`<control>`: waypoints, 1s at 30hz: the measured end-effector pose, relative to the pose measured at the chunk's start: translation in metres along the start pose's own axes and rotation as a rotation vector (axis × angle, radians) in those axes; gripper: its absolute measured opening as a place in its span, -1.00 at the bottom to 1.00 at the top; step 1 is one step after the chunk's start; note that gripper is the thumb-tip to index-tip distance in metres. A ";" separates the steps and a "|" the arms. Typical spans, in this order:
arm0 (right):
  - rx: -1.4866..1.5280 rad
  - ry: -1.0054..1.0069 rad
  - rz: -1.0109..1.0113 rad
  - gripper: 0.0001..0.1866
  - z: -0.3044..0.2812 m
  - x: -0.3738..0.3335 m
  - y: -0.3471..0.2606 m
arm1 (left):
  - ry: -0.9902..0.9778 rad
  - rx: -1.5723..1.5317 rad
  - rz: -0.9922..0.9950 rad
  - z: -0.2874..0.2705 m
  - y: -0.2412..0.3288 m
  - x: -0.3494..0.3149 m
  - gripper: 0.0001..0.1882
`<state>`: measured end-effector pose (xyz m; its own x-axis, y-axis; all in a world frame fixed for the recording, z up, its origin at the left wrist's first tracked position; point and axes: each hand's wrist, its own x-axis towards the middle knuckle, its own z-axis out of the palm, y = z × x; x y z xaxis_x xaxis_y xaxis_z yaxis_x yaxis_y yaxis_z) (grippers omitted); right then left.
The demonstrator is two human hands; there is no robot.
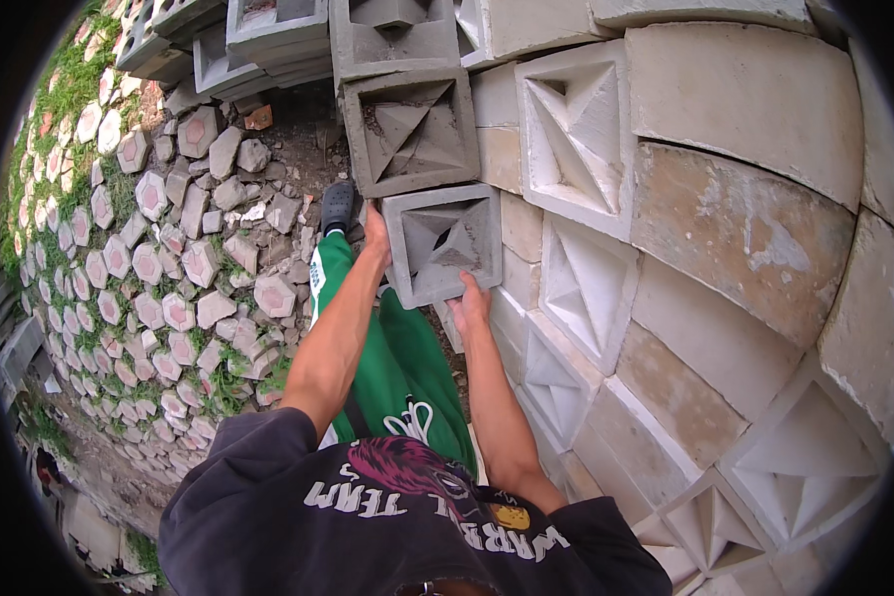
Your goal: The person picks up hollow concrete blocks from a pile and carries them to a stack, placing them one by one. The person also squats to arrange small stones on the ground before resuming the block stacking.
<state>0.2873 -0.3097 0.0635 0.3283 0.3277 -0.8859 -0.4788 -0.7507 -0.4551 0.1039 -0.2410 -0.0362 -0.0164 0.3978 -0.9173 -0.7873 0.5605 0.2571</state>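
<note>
A square grey concrete vent block (472,266) with a recessed, pyramid-like pattern is between my two hands. My left hand (374,230) grips its left side near the far corner. At its near edge, toward the right, my right hand (470,301) has the fingers against the block, with the thumb up on its face. Just beyond it sits a darker concrete block (413,134) of the same pattern, with dirt in its recess. The two blocks meet or nearly meet along one edge; what lies under the held block is hidden.
Stacked pale blocks (576,134) and plain slabs (745,109) rise along my right. More grey blocks (278,35) are piled at the far side. On the left lie hexagonal pavers (201,263) with grass and loose broken stones (253,154). My shoe (338,206) stands beside the rubble.
</note>
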 end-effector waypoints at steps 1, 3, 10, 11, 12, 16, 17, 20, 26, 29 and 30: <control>-0.014 0.008 -0.017 -0.36 -0.002 0.001 -0.001 | -0.039 -0.035 -0.039 0.005 0.004 -0.005 -0.14; -0.041 0.018 -0.050 -0.35 -0.005 0.002 0.002 | -0.107 -0.146 -0.081 0.018 0.012 -0.015 -0.20; -0.048 0.083 -0.044 -0.32 0.012 -0.003 0.009 | -0.154 -0.093 -0.003 0.001 0.012 0.010 -0.31; -0.082 0.095 -0.067 -0.30 0.009 0.002 0.007 | -0.180 -0.096 -0.027 0.008 0.013 0.007 -0.32; -0.114 0.116 -0.078 -0.28 0.002 0.004 0.012 | -0.198 -0.093 -0.060 0.009 0.013 0.002 -0.32; -0.119 -0.008 -0.019 -0.15 0.003 0.010 0.007 | -0.234 0.041 -0.171 -0.008 0.023 0.013 -0.28; -0.056 -0.010 0.024 -0.16 0.002 0.010 0.006 | -0.235 0.036 -0.207 -0.006 0.027 0.008 -0.28; 0.090 -0.052 0.065 -0.11 -0.009 0.013 0.003 | -0.248 0.048 -0.265 0.019 0.026 -0.033 -0.26; 0.113 -0.084 -0.069 -0.05 -0.013 -0.049 0.023 | -0.239 0.338 -0.045 0.015 -0.018 -0.128 -0.10; -0.029 -0.036 -0.175 -0.16 -0.012 -0.076 0.057 | -0.181 0.811 -0.056 -0.009 -0.056 -0.171 -0.01; -0.070 0.034 -0.369 -0.23 -0.012 -0.063 0.087 | -0.047 1.034 -0.066 -0.015 -0.074 -0.190 0.04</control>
<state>0.2352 -0.4026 0.0814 0.4955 0.5655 -0.6593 -0.2664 -0.6235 -0.7351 0.1555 -0.3689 0.1146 0.0495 0.3591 -0.9320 0.1279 0.9232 0.3625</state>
